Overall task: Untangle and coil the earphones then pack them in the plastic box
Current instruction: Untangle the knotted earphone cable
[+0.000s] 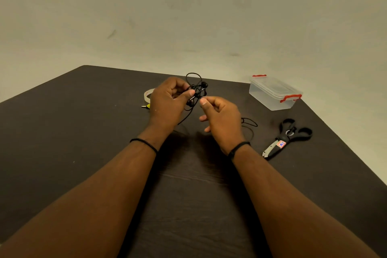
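Note:
The black earphones [196, 88] are a tangled bunch held above the dark table. My left hand [169, 98] grips the bunch between thumb and fingers. My right hand [219, 115] pinches a strand of the cable at its thumb and forefinger, just right of the tangle. A loop of the wire rises above the hands, and more cable trails down and lies on the table to the right of my right wrist [249, 124]. The clear plastic box [274, 94] with red clips stands closed at the back right of the table, apart from both hands.
Black-handled scissors [287, 138] lie on the table right of my right hand. A roll of clear tape [147, 95] and a small yellow plug [146, 107] sit behind my left hand. The dark table [83, 132] ends at a plain wall behind.

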